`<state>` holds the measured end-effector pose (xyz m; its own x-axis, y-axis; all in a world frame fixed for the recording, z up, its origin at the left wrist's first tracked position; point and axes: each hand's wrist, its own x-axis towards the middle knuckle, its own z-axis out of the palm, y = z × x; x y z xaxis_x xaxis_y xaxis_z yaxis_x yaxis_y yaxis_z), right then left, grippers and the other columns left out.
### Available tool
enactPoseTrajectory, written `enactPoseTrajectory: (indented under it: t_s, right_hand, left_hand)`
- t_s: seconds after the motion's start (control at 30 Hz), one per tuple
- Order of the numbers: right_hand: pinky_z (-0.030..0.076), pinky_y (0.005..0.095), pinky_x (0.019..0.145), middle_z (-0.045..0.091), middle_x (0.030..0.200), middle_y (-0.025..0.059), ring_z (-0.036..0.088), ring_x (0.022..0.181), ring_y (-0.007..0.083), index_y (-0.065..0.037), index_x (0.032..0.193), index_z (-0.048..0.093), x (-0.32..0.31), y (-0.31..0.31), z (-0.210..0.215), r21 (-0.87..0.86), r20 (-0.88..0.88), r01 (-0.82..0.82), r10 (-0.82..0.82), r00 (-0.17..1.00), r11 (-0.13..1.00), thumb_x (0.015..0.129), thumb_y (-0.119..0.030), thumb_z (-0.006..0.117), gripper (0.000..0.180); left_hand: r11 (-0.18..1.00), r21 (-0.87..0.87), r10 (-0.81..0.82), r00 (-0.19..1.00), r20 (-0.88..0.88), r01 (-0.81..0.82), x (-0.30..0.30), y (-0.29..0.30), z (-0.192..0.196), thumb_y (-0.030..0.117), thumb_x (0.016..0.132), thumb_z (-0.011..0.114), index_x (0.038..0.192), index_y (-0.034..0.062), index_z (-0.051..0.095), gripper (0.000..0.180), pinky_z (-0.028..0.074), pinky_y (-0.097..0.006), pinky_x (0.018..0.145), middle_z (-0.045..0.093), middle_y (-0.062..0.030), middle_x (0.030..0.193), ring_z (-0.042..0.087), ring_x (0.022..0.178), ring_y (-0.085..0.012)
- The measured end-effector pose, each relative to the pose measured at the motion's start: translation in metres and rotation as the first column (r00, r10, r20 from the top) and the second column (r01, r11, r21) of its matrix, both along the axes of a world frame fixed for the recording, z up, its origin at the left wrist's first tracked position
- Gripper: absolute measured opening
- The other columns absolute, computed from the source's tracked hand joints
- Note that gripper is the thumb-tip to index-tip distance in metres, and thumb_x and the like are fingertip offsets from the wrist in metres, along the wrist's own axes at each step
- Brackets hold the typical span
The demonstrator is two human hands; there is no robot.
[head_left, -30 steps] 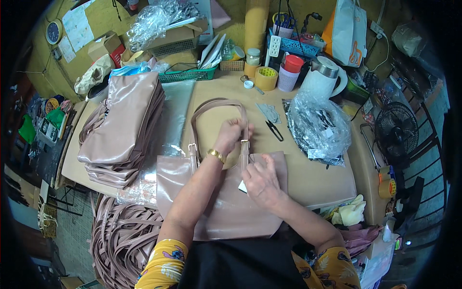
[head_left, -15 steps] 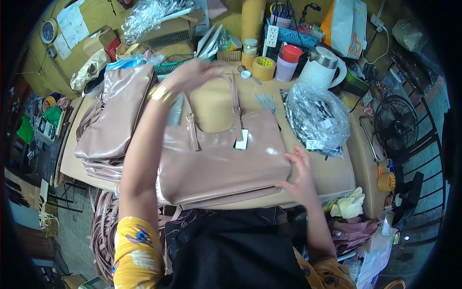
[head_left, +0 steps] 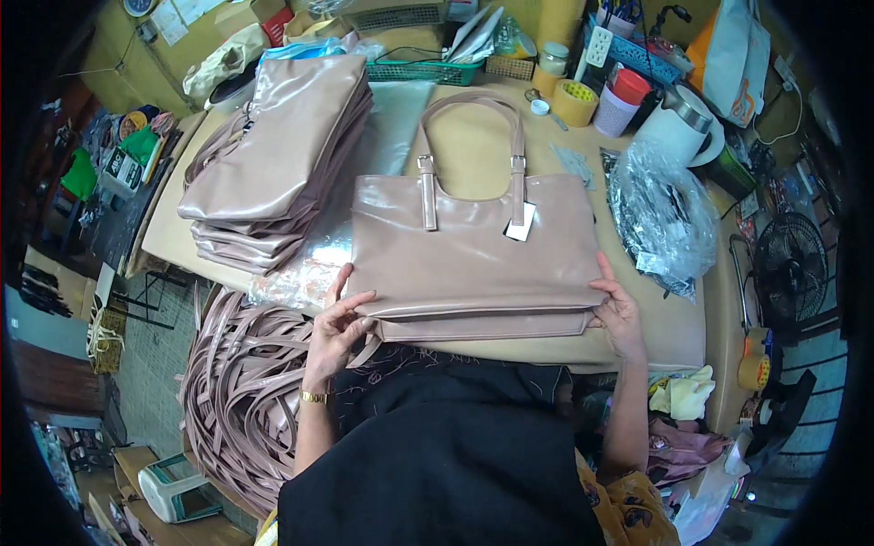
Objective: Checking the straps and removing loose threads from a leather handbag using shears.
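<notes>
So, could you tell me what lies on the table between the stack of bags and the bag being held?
In the head view, a sheet of clear plastic lies flat between the stack of bags and the held bag, running under both edges.

Left hand [head_left: 335, 329] left the handles; now grips handbag [head_left: 473, 255] bottom (near corner).

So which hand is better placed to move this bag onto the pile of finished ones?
Probably the left hand: it grips the handbag at the corner nearest the stack of bags. The right hand holds the far corner.
</notes>
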<state>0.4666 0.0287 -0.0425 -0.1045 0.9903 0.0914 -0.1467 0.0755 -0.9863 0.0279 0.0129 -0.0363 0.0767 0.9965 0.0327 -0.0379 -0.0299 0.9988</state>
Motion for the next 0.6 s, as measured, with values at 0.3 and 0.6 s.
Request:
enactPoseTrajectory:
  t_s: [0.3,0.6]
  right_hand:
    - [0.053,0.0289,0.078,0.066,0.102,0.0177,0.063,0.094,0.0199,0.004,0.084,0.067,0.004,0.000,-0.022,-0.098,0.304,0.147,-0.111,0.946,0.984,0.071,0.017,0.040,0.033]
    - [0.039,0.0409,0.098,0.061,0.113,0.0194,0.055,0.109,0.0322,0.000,0.109,0.061,-0.070,0.022,0.067,0.483,0.845,-0.084,-0.438,0.308,0.872,0.081,-0.011,0.054,0.031]
  left_hand:
    - [0.968,0.012,0.249,0.947,-0.204,-0.252,0.005,0.014,-0.023,-0.020,0.066,0.053,0.066,0.0047,0.071,0.030,0.049,-0.031,0.084,0.053,-0.0092,0.123,0.055,0.105,-0.0191]
    - [0.927,0.324,0.190,0.508,-0.840,0.189,0.069,0.015,0.052,0.001,0.076,0.055,0.108,0.0032,0.062,0.033,0.038,-0.048,0.096,0.052,-0.0199,0.124,0.050,0.116,-0.0354]
